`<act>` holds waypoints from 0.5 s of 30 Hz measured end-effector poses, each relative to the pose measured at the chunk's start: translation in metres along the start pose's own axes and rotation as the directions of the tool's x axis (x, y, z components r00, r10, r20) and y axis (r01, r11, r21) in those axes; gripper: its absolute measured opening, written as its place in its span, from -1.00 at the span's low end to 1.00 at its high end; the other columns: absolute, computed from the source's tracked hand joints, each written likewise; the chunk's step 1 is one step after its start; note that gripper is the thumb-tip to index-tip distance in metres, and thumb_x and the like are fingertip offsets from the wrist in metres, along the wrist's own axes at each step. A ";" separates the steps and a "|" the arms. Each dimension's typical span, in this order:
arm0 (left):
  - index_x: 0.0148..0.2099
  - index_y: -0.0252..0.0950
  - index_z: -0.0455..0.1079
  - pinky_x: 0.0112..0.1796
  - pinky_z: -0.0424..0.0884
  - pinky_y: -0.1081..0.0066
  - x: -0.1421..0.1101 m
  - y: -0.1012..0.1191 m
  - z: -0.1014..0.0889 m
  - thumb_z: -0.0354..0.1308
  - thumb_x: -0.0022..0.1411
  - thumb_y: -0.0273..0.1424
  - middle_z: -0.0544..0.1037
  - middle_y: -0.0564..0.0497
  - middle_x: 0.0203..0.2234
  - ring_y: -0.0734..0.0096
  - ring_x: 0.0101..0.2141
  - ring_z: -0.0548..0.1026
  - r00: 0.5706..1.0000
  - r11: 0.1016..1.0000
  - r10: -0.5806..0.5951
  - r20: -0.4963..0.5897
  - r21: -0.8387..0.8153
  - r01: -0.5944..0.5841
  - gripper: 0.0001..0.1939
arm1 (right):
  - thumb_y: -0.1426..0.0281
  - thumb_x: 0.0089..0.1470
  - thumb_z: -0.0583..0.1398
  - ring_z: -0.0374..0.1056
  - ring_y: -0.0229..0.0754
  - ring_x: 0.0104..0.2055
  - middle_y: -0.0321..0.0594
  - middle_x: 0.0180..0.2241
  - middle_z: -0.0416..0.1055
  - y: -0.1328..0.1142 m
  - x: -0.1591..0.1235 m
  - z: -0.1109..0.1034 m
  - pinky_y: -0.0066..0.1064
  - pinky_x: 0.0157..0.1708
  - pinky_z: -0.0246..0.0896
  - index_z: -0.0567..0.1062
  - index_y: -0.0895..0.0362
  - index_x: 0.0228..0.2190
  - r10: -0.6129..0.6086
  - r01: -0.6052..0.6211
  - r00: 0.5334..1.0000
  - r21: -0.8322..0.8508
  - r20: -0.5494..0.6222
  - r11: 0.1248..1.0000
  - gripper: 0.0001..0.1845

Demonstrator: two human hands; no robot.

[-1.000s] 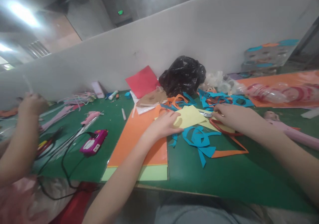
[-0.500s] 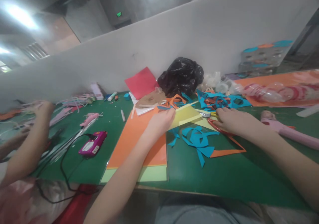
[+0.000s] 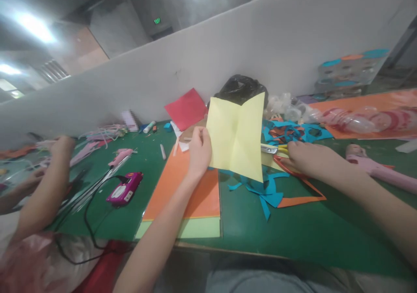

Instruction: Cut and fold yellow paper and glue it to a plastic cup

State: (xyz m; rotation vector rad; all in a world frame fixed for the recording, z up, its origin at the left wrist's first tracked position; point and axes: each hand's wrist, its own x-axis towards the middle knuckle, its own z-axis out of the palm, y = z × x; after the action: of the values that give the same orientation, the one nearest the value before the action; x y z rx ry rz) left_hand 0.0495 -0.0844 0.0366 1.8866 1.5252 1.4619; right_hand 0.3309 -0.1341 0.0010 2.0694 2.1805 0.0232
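A creased sheet of yellow paper stands upright in front of me, pinched along its left edge by my left hand. My right hand is closed round the yellow and orange handles of a pair of scissors, whose metal blades point left, reaching the sheet's right edge. Whether the blades touch the paper I cannot tell. Under the scissors lies another piece of yellow paper. Blue paper scraps and an orange strip lie below on the green table.
Orange sheets lie under my left forearm. A black plastic bag and red paper are at the back. Left are a magenta box with a cable, a pink glue gun and another person's arm. A pink tool lies right.
The yellow paper has risen from lying low and folded to standing upright and opened out. My left hand has lifted and moved slightly left; my right hand still holds the scissors.
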 end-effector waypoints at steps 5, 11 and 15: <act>-0.39 -0.21 0.10 -0.39 0.13 0.44 0.001 -0.012 0.007 -0.09 0.43 -0.41 0.21 0.14 -0.54 0.46 -0.46 0.24 0.994 0.995 -0.094 0.047 -0.006 0.095 -0.74 | 0.15 0.34 -0.03 0.46 0.15 -0.16 0.18 -0.22 0.48 0.001 0.002 0.002 -0.24 -0.27 0.23 0.41 0.29 -0.19 -0.058 0.065 0.991 0.060 -0.124 0.996 -0.55; -0.34 -0.22 0.18 -0.37 0.20 0.44 0.002 -0.028 0.017 0.04 0.39 -0.24 0.31 0.13 -0.53 0.44 -0.45 0.31 0.961 0.976 -0.194 0.200 -0.059 0.209 -0.75 | 0.11 0.25 0.06 0.46 0.12 -0.21 0.10 -0.24 0.50 -0.003 0.008 0.006 -0.28 -0.35 0.20 0.43 0.26 -0.17 -0.018 0.039 0.990 0.148 -0.142 0.988 -0.55; -0.30 -0.24 0.26 -0.31 0.32 0.39 0.001 -0.031 0.020 0.19 0.26 -0.28 0.47 0.03 -0.42 0.34 -0.38 0.45 0.915 0.955 -0.239 0.324 -0.090 0.281 -0.81 | 0.12 0.24 0.05 0.47 0.11 -0.29 0.07 -0.32 0.51 -0.009 0.008 0.002 -0.29 -0.41 0.15 0.39 0.29 -0.08 0.033 -0.019 0.998 0.235 -0.056 0.972 -0.53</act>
State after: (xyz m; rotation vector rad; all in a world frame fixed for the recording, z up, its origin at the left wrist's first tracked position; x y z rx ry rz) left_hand 0.0498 -0.0648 0.0055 1.6640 1.4238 1.0635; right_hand 0.3213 -0.1272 -0.0024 2.2470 2.2889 -0.1822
